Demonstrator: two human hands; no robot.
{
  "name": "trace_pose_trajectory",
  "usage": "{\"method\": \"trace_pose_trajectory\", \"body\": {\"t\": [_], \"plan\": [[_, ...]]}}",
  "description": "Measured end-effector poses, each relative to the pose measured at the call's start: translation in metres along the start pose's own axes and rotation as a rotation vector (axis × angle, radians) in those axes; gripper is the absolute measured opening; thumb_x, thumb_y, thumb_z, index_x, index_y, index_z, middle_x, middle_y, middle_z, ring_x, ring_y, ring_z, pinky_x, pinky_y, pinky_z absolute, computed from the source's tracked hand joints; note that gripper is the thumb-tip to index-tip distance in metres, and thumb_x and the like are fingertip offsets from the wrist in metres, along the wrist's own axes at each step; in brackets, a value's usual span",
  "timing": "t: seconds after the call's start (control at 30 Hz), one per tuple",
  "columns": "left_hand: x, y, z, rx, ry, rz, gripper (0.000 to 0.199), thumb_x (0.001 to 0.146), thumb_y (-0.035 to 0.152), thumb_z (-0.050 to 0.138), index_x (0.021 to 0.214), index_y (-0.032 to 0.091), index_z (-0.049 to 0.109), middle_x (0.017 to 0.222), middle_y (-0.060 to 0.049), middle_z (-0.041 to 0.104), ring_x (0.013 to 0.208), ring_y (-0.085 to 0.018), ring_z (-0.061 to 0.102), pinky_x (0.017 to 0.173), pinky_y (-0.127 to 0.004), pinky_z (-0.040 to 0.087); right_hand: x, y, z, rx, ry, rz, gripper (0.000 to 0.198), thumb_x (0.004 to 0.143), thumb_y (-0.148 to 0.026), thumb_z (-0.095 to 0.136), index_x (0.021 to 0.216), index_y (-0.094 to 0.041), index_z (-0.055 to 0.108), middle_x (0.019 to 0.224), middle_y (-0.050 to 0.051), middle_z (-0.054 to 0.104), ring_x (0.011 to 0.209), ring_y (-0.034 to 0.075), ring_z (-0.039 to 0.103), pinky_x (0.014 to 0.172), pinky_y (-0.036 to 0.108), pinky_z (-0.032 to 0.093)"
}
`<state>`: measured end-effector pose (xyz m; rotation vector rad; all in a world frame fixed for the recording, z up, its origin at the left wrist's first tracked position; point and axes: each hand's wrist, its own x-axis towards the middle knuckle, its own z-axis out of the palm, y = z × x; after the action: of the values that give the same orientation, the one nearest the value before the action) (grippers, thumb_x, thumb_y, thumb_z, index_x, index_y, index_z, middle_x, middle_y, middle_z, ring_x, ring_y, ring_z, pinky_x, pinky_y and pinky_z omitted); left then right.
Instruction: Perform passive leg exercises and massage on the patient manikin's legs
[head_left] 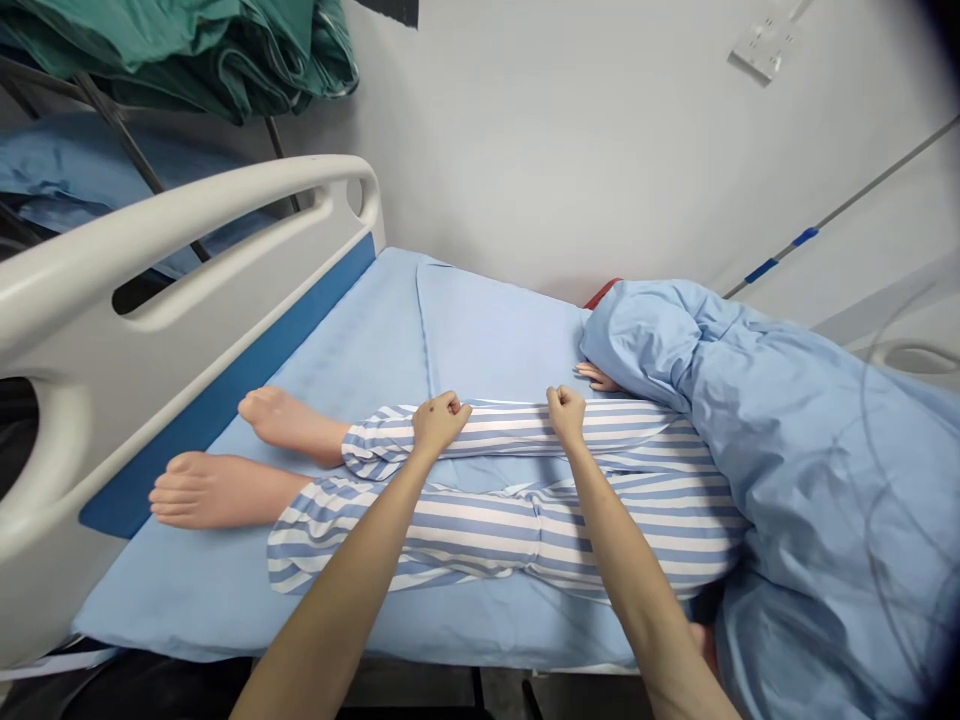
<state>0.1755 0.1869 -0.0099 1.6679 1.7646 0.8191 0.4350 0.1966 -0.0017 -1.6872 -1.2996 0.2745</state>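
- Striped trousers (472,530), blue and white, are lying lengthwise along the light-blue bed sheet (360,320), covering two legs that are stretching out side by side.
- Left hand (441,424) is curling into a fist at the far trouser leg, on the side nearer the cuff, its fingers folding together.
- Right hand (568,415) is forming a similar fist at the same leg, nearer the quilt (810,430).
- Both fists are sitting apart, with striped cloth showing between them; the view is leaving it unclear whether either is pinching fabric.
- Both forearms are crossing above the near trouser leg.
- Near foot (217,490) and far foot (289,425) are emerging bare from the cuffs, toes pointing toward the white footboard (172,345).
- The quilt is covering the upper end of the trousers, and the lying figure's hand (598,377) is poking out beside its edge.
- Green cloth (225,60) is hanging beyond the footboard.
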Motion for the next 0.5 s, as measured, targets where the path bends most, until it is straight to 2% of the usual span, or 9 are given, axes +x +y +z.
{"method": "trace_pose_trajectory", "body": {"t": [0.1,0.2,0.27,0.33,0.4,0.5], "plan": [[0.003,0.003,-0.003,-0.036,-0.029,-0.004,0.018,0.073,0.033,0.053,0.061,0.022,0.047,0.059,0.003,0.051,0.063,-0.015,0.048,0.061,-0.027,0.029,-0.003,0.003,0.004,0.01,0.04,0.018,0.036,0.081,-0.029,0.048,0.053,-0.024,0.025,0.052,-0.007,0.02,0.053,0.01,0.023,0.056,0.028,0.023],[0.005,0.021,0.002,-0.061,0.054,0.007,0.018,0.075,0.03,0.052,0.06,0.022,0.046,0.058,0.002,0.05,0.063,-0.015,0.048,0.061,-0.027,0.03,-0.003,0.0,0.005,-0.004,0.009,-0.001,0.036,0.08,-0.028,0.048,0.054,-0.023,0.025,0.051,-0.007,0.02,0.052,0.01,0.024,0.055,0.028,0.023],[0.005,0.039,0.014,-0.055,0.106,0.059,0.017,0.077,0.029,0.051,0.061,0.021,0.049,0.061,0.002,0.053,0.066,-0.015,0.05,0.063,-0.027,0.031,-0.002,-0.001,0.003,-0.015,0.008,-0.013,0.036,0.08,-0.027,0.049,0.054,-0.023,0.025,0.051,-0.007,0.02,0.052,0.01,0.024,0.055,0.028,0.023],[0.003,0.056,0.033,-0.085,0.016,0.138,0.016,0.078,0.029,0.052,0.064,0.021,0.053,0.063,0.001,0.056,0.068,-0.015,0.052,0.065,-0.026,0.033,-0.002,0.0,0.001,-0.014,0.02,-0.016,0.036,0.08,-0.027,0.049,0.054,-0.023,0.024,0.051,-0.007,0.02,0.052,0.01,0.024,0.055,0.028,0.024],[-0.001,0.067,0.052,-0.077,-0.052,0.129,0.016,0.079,0.029,0.052,0.065,0.022,0.055,0.065,0.0,0.059,0.069,-0.016,0.054,0.065,-0.026,0.034,-0.003,0.002,0.001,-0.004,0.019,-0.022,0.037,0.081,-0.027,0.049,0.054,-0.023,0.024,0.052,-0.007,0.02,0.052,0.01,0.024,0.055,0.028,0.024],[-0.006,0.068,0.071,0.021,-0.021,0.088,0.016,0.079,0.03,0.053,0.066,0.022,0.056,0.069,-0.002,0.062,0.073,-0.018,0.057,0.066,-0.028,0.033,-0.005,0.002,0.004,-0.007,0.007,-0.022,0.038,0.081,-0.028,0.05,0.054,-0.023,0.024,0.052,-0.007,0.021,0.052,0.009,0.024,0.055,0.027,0.025]]}}
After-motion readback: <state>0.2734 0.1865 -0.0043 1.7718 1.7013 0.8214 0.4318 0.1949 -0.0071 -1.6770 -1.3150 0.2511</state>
